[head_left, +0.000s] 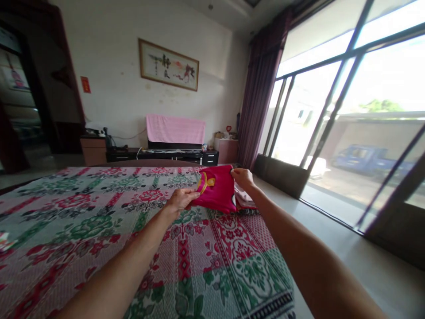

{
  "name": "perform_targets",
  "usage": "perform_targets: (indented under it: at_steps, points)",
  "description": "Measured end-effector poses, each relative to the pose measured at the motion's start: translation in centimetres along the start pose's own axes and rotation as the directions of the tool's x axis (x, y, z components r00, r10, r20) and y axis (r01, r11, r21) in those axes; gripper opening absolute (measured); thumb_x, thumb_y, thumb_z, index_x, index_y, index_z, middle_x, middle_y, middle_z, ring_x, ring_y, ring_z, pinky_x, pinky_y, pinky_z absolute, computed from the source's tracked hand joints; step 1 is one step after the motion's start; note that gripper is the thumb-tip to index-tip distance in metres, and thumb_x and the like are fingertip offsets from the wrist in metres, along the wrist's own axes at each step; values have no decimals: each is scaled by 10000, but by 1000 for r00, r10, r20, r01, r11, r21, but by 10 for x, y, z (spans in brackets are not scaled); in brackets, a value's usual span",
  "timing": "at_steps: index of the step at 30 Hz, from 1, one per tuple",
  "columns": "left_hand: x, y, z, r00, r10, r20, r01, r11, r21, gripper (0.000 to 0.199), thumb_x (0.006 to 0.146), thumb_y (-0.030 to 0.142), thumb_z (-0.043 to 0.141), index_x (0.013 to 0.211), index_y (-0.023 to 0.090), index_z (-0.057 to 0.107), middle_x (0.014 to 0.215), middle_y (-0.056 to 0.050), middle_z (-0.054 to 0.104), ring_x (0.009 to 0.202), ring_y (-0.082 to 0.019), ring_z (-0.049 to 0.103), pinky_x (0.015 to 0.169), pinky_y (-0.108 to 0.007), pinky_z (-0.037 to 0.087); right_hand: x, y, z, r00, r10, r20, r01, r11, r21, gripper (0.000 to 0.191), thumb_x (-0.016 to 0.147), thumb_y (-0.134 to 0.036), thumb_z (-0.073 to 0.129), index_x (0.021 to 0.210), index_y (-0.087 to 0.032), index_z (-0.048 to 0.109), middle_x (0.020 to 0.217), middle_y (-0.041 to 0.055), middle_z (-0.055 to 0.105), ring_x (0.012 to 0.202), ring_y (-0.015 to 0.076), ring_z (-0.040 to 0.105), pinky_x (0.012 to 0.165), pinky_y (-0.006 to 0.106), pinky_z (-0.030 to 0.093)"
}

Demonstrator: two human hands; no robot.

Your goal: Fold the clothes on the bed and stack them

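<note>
A bright pink garment point(219, 188) with a yellow-edged part hangs folded between my hands above the patterned cloth. My left hand point(182, 199) pinches its lower left edge. At its upper right corner my right hand point(243, 178) grips the fabric with closed fingers. Just behind and right of the garment, a small pile of folded cloth point(245, 199) lies near the right edge of the surface, partly hidden by the garment and my right arm.
A flowered red, green and white cloth point(99, 239) covers the wide surface below. At the left edge lies a small colourful item point(5, 241). Beyond stand a low black cabinet point(210, 157) and a screen under a pink cover point(175, 128). Glass doors point(318, 110) are on the right.
</note>
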State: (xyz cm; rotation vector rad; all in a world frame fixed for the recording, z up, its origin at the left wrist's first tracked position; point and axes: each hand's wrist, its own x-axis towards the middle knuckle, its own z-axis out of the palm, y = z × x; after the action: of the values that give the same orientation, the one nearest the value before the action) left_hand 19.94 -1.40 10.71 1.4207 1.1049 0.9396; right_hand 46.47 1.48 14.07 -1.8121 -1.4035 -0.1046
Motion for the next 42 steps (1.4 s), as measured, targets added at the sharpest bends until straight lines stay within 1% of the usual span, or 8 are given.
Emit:
perform_targets:
  at_steps: [4, 10, 19, 25, 29, 34, 38, 42]
  points:
    - [17, 17, 45, 999, -34, 35, 37, 996, -86, 259, 640, 279, 764, 852, 136, 718, 596, -8, 645, 522, -110, 556, 497, -223, 391, 29, 29, -26, 997, 57, -54, -58, 998, -10, 289, 802, -348, 556, 851, -160, 770, 726, 42, 704, 714, 151, 622, 611, 202, 407]
    - [34, 23, 96, 995, -95, 38, 99, 989, -113, 252, 722, 190, 707, 959, 106, 708, 617, -19, 661, 490, -89, 538, 483, -211, 405, 52, 61, -42, 989, 129, -66, -134, 988, -78, 276, 814, -325, 582, 931, -157, 768, 782, 61, 723, 776, 171, 654, 669, 214, 453]
    - [59, 21, 135, 998, -62, 30, 66, 987, -148, 332, 722, 239, 724, 1030, 119, 698, 833, -88, 721, 578, -117, 604, 523, -229, 436, 85, 78, -39, 990, 131, -44, -135, 986, -95, 289, 845, -312, 545, 945, -147, 759, 774, 74, 720, 783, 171, 656, 701, 225, 468]
    - [62, 12, 150, 976, 41, 216, -2, 985, -175, 305, 701, 160, 684, 1004, 130, 708, 885, -69, 715, 705, -120, 609, 595, -203, 442, 88, 90, -20, 987, 147, -64, -155, 977, -146, 330, 757, -185, 589, 1056, -166, 727, 990, 109, 721, 932, 211, 649, 763, 256, 481]
    - [59, -3, 139, 964, 108, 244, -88, 992, -90, 363, 714, 146, 605, 1066, 163, 695, 942, -43, 718, 811, -131, 617, 616, -188, 436, 69, 93, -9, 994, 76, 83, -57, 975, -217, 281, 753, -230, 592, 982, -226, 754, 963, 52, 734, 918, 204, 657, 770, 250, 479]
    - [48, -29, 105, 978, -18, 208, 1, 996, 84, 430, 733, 203, 575, 1148, 118, 652, 943, -87, 728, 807, -162, 653, 579, -207, 448, 50, 91, -6, 980, -21, 196, 68, 969, -237, 238, 758, -228, 577, 892, -216, 773, 892, 38, 743, 849, 193, 658, 716, 229, 456]
    - [34, -58, 53, 993, 2, 114, -44, 932, 360, 390, 728, 237, 551, 1073, 131, 701, 868, -76, 747, 835, -199, 677, 662, -246, 491, 33, 68, -10, 986, -113, 124, 131, 980, -151, 253, 808, -245, 526, 872, -223, 770, 865, 28, 743, 805, 172, 651, 705, 224, 443]
    - [22, -91, -23, 987, 160, -22, -114, 783, 612, 330, 735, 268, 515, 956, 177, 743, 973, -50, 746, 924, -206, 674, 829, -269, 488, -5, 24, 1, 946, -313, 86, 309, 949, 54, 269, 841, -253, 504, 909, -183, 754, 805, 21, 730, 723, 149, 631, 683, 223, 433]
